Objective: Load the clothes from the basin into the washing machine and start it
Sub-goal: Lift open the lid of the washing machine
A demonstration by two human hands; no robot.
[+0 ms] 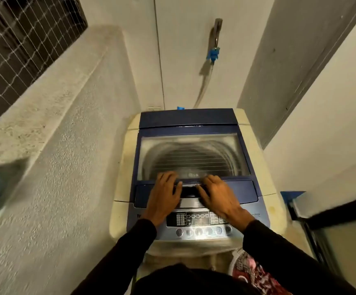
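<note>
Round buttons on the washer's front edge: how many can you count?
6, in a row below the display. Blur may hide others.

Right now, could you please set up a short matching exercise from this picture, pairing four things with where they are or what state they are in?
Things:
1. lid
2. left hand
3. tap
4. clothes

Places or states:
A. on the wall behind the machine, with a blue fitting
B. low at the machine's front right, patterned pink
C. closed, drum visible through its window
D. fingers on the lid's front edge, beside the right hand

Pairs: 1-C, 2-D, 3-A, 4-B
</note>
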